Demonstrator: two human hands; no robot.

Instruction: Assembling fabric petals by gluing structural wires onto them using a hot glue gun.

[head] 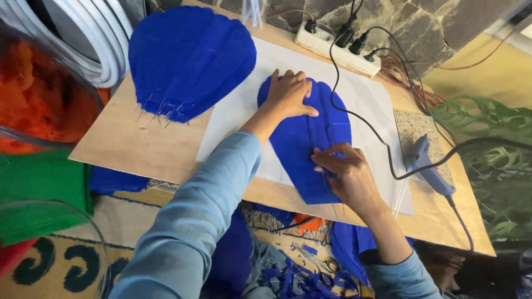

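Left hand (289, 95) flat, open grip, pressing top of blue petal (310, 144) on white sheet (233, 122), mid-desk (138, 144). Right hand (346, 171) pinching petal's lower edge, fingers closed. Best kept taut, pressed evenly. Glue gun (429, 166) just right; second petal (191, 58) upper left.

Light plywood counter (138, 147). White paper sheet (233, 111) lies at its middle. Left of the sheet: stack of big blue petals (188, 55). On the sheet: one blue petal (310, 138). Behind the sheet: white power strip (335, 50). Right of the sheet: speckled stone tile (413, 124) with a blue glue gun (429, 166) on it.
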